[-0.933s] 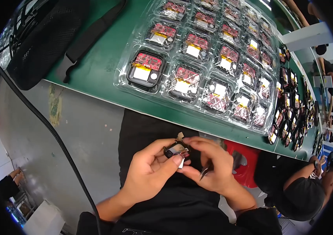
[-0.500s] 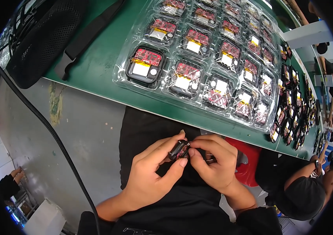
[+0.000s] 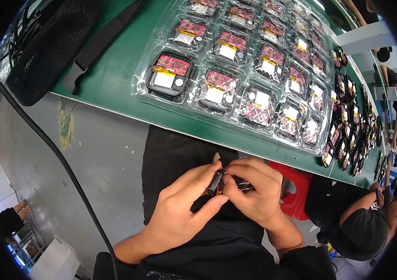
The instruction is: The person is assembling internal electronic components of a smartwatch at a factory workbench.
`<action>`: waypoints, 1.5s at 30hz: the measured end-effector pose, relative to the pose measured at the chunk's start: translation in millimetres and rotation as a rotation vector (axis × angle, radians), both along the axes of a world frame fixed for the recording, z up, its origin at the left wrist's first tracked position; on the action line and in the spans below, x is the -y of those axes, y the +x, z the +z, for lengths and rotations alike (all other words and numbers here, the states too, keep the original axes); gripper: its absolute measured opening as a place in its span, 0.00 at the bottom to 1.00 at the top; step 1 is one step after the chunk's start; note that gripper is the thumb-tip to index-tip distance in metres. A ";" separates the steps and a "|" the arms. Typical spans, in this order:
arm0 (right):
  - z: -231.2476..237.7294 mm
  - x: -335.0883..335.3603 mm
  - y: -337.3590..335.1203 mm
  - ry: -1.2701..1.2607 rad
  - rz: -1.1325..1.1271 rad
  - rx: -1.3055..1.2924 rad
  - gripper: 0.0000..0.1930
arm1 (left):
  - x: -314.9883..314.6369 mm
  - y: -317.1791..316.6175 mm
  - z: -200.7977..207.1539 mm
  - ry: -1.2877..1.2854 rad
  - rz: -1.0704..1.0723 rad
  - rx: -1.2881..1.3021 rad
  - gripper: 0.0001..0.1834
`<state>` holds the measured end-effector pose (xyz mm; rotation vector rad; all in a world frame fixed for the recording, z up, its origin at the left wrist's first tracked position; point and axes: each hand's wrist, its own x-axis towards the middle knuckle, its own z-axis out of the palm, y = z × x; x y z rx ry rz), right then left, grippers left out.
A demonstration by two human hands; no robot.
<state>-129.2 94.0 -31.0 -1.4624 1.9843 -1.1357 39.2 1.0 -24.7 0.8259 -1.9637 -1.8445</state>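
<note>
Above my lap, my left hand [image 3: 187, 198] grips a small black device housing [image 3: 215, 182] between thumb and fingers. The housing is tilted on edge, and a bit of red and yellow shows low on its right side. My right hand [image 3: 256, 189] is closed against the housing's right edge, thumb and index finger pinched there. Thin silver prongs, which look like tweezers [image 3: 245, 186], stick out from under the right fingers. What lies between the right fingertips is hidden.
On the green table [image 3: 110, 105], a clear plastic tray [image 3: 138, 88] holds black housings with red circuit boards. More such units [image 3: 345, 121] lie to its right. A black mesh bag [image 3: 51, 56] and strap [image 3: 110, 39] lie left. A cable [image 3: 63, 158] hangs at left; a red stool [image 3: 296, 193] stands right.
The housing has turned in my left fingers, so its black side now faces up more and less of its inside shows. My left thumb has shifted slightly right. The silver prongs show more clearly.
</note>
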 end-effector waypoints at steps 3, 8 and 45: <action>0.1 0.2 0.8 0.002 0.002 -0.016 0.08 | 1.0 -0.1 1.3 -0.058 -0.023 0.008 0.31; -0.2 -0.5 1.9 0.011 -0.007 -0.074 0.08 | -0.1 -1.8 0.9 0.000 -0.037 -0.004 0.31; 18.0 -9.1 -7.3 -0.059 0.282 -0.593 0.14 | 3.8 1.9 -2.2 0.490 0.001 0.110 0.36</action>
